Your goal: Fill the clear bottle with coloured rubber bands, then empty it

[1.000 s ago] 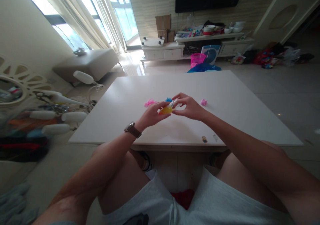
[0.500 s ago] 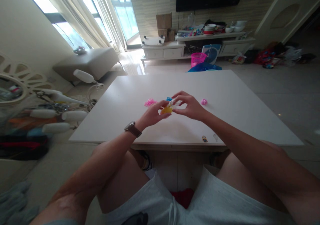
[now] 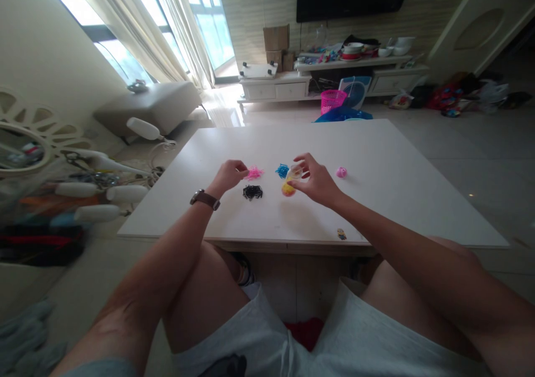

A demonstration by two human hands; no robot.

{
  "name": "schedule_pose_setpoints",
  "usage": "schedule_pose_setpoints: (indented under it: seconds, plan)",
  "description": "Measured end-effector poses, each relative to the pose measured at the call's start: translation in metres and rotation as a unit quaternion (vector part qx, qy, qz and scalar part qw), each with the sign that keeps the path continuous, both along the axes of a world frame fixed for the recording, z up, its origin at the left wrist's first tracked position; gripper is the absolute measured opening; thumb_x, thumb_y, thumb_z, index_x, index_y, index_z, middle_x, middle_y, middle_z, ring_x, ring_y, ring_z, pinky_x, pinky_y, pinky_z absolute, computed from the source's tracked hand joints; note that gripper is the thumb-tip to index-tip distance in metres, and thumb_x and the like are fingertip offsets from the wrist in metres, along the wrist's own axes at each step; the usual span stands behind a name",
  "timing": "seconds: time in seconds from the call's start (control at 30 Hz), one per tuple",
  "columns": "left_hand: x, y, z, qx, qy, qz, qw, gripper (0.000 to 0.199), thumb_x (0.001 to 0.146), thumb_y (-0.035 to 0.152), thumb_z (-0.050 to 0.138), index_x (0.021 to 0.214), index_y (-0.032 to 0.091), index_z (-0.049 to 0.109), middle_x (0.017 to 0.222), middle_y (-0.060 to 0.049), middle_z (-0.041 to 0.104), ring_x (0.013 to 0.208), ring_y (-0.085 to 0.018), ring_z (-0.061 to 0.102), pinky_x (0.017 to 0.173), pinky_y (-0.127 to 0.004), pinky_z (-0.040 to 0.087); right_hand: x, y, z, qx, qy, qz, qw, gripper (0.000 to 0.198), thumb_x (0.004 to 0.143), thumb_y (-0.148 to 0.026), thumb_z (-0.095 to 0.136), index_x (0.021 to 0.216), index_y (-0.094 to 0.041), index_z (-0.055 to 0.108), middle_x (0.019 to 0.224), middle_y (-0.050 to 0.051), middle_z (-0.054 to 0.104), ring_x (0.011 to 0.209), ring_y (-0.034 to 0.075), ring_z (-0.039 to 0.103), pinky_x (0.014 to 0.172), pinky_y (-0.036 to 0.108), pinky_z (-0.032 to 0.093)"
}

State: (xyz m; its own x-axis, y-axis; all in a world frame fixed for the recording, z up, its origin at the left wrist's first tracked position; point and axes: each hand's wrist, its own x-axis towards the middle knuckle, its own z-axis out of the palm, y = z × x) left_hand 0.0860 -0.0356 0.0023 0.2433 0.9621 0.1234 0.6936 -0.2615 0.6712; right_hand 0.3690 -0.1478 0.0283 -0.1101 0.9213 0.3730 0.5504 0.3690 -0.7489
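My right hand (image 3: pixel 313 179) is closed around a small clear plastic bottle (image 3: pixel 295 172), tilted over the table, with yellow and orange-pink matter (image 3: pixel 288 189) in its lower end. My left hand (image 3: pixel 231 176) reaches the edge of a pink pile (image 3: pixel 254 173) of thin, loop-like pieces. Its fingertips are pressed together there, and whatever they pinch is hidden. Closer to me lies a black pile (image 3: pixel 253 192) of similar small loops. Beside the bottle sits a blue pile (image 3: pixel 282 170). A small round pink piece (image 3: pixel 341 172) rests to the right of my right hand.
All of this is on a white table (image 3: pixel 401 198), with a small cartoon sticker (image 3: pixel 341 234) near its front edge. Beyond it stand a pink basket (image 3: pixel 333 101) and a low TV cabinet (image 3: pixel 267 90). A lamp with white shades (image 3: pixel 142 128) is at the left.
My left hand has left the bottle and moved left to the pink pile, uncovering the black pile. The bottle stays in my right hand, with its yellow end now lower and slightly further right.
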Motion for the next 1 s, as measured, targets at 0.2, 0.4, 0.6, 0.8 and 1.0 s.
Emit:
schedule_pose_setpoints:
  seconds: [0.2,0.4,0.6,0.8,1.0]
  plan:
    - [-0.017,0.009,-0.031,-0.054,0.124,-0.038,0.99,0.021,0.061,0.027,0.079,0.08,0.02,0.077,0.087,-0.005,0.075,0.07,-0.018,0.063,0.064,-0.029,0.048,-0.002,-0.005,-0.002,0.022,-0.106,0.014,0.994,0.047,0.078,-0.027,0.076,0.118,-0.025,0.053,0.101,0.004,0.07,0.091,0.023,0.068,0.082,0.035,0.053]
    - [-0.004,0.008,-0.054,-0.015,0.156,-0.112,0.981,0.028,0.067,0.027,0.074,0.093,0.019,0.08,0.081,-0.006,0.073,0.071,-0.018,0.061,0.072,-0.03,0.049,-0.003,-0.005,-0.004,0.012,-0.128,0.014,0.992,0.047,0.078,-0.026,0.077,0.119,-0.025,0.054,0.101,0.005,0.071,0.092,0.023,0.069,0.083,0.034,0.052]
    - [0.0,0.009,-0.061,0.008,0.183,-0.1,0.978,0.019,0.071,0.023,0.073,0.086,0.017,0.08,0.087,-0.007,0.072,0.076,-0.018,0.06,0.078,-0.03,0.049,-0.004,-0.006,-0.004,0.012,-0.143,0.02,0.989,0.047,0.078,-0.024,0.076,0.118,-0.025,0.054,0.102,0.004,0.071,0.092,0.023,0.069,0.083,0.034,0.052]
    - [0.005,0.007,-0.049,0.011,0.159,-0.091,0.983,0.011,0.071,0.023,0.076,0.08,0.017,0.079,0.086,-0.007,0.071,0.075,-0.018,0.06,0.075,-0.029,0.048,-0.003,-0.005,-0.007,0.012,-0.162,0.013,0.987,0.047,0.078,-0.025,0.077,0.12,-0.026,0.054,0.104,0.004,0.071,0.093,0.024,0.069,0.083,0.033,0.051]
    - [0.017,-0.011,-0.025,0.036,0.104,-0.124,0.986,0.015,0.081,0.027,0.068,0.084,0.016,0.078,0.077,-0.004,0.073,0.07,-0.017,0.06,0.07,-0.028,0.045,-0.003,-0.003,-0.009,-0.015,-0.195,-0.01,0.981,0.05,0.078,-0.029,0.079,0.121,-0.026,0.054,0.105,0.005,0.072,0.092,0.025,0.069,0.076,0.031,0.048]
